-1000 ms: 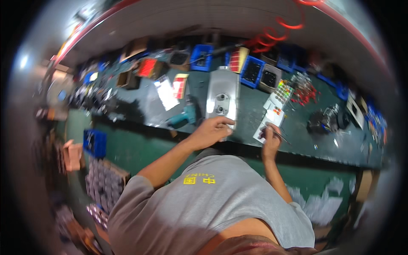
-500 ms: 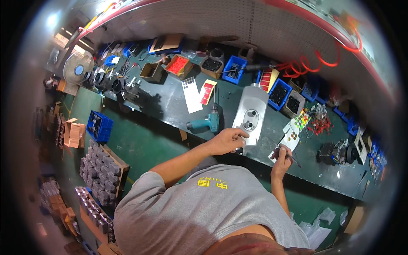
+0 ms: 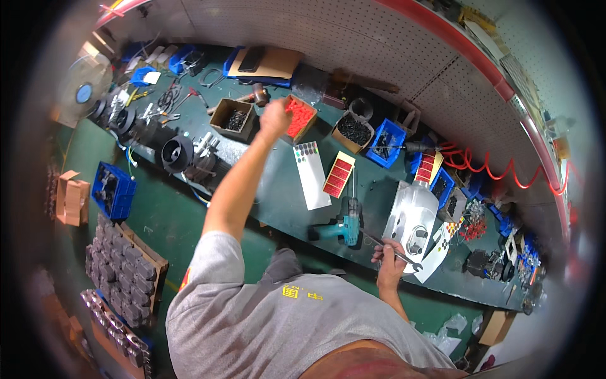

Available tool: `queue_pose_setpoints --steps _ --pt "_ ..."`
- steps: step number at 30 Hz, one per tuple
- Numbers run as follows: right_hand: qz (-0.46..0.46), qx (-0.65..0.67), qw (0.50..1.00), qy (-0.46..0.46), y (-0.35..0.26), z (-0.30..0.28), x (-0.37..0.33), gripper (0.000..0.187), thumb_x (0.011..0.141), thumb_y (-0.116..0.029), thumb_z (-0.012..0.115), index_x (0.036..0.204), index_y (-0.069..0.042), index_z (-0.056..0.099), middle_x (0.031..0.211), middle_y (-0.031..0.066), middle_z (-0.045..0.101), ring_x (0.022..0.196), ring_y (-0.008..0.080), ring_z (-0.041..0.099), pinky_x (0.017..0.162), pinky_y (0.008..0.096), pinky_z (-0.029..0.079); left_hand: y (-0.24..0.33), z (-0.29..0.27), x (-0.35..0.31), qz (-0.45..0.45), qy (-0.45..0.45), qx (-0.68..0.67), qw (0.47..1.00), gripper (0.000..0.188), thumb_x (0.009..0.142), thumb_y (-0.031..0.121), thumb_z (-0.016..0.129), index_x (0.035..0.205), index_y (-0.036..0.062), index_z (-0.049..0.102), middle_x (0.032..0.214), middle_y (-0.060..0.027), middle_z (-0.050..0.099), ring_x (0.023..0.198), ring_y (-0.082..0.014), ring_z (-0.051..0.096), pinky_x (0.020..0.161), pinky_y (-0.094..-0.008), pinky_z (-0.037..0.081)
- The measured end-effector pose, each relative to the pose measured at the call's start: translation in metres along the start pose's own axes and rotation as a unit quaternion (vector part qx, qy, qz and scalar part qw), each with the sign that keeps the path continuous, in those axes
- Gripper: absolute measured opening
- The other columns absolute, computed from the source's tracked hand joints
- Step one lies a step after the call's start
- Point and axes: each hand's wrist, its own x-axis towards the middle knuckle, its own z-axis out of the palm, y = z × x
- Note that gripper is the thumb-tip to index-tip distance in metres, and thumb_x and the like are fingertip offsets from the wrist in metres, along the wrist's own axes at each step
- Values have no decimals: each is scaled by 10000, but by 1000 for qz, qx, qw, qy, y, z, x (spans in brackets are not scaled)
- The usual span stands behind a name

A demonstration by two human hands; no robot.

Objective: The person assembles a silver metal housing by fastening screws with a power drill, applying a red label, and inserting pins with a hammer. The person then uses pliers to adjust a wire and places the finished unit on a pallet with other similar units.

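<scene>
My left hand [image 3: 275, 120] is stretched out to the far side of the bench, at the left edge of a cardboard box of small red parts [image 3: 300, 117]. Its fingers are too indistinct to read. In my right hand [image 3: 391, 261], near the front edge, is a metal open-end wrench [image 3: 404, 256], its jaw pointing right. Just beyond that hand lies a silver metal housing [image 3: 411, 211] with a round opening on top. A teal power drill [image 3: 344, 228] rests on its side to the left of the housing.
White sticker sheets [image 3: 312, 178] and a red label sheet [image 3: 339, 174] lie mid-bench. A box of dark screws [image 3: 235, 120], a hammer [image 3: 257, 95] and blue bins [image 3: 386, 144] line the back. A coiled red hose [image 3: 486, 165] hangs at right. Motor parts [image 3: 183, 155] stand at left.
My left hand has left the silver housing and reached far left to the box of red parts. My right hand has moved left with the wrench. The view has turned left.
</scene>
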Motion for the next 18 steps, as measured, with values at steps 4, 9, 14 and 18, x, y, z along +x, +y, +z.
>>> queue_pose_setpoints --steps 4,9,14,18 --pt "15 -43 999 1 -5 35 1 236 1031 -138 543 1186 28 610 892 106 680 721 132 619 621 282 546 -111 5 89 -81 -50 170 981 340 859 273 706 1151 100 696 1150 -191 717 1081 -388 687 899 -517 564" --pt "47 -33 996 66 -2 58 0 212 1030 -119 556 1171 27 619 887 106 686 712 128 615 633 277 537 -116 0 140 -102 -216 214 947 493 876 422 702 1275 140 646 1241 -134 707 1202 -359 653 941 -511 531" --pt "54 -7 995 88 5 68 10 198 1023 -110 576 1153 26 635 876 101 695 697 119 619 626 266 528 -198 21 173 -156 -266 201 930 518 873 539 695 1194 135 733 1264 -143 706 1229 -332 647 950 -453 526" --pt "66 -15 990 122 4 68 3 195 1020 -112 578 1146 22 642 878 91 696 711 114 618 630 264 524 -186 38 185 -165 -275 220 921 612 902 643 596 1243 150 720 1209 -178 717 1188 -311 668 896 -428 529"
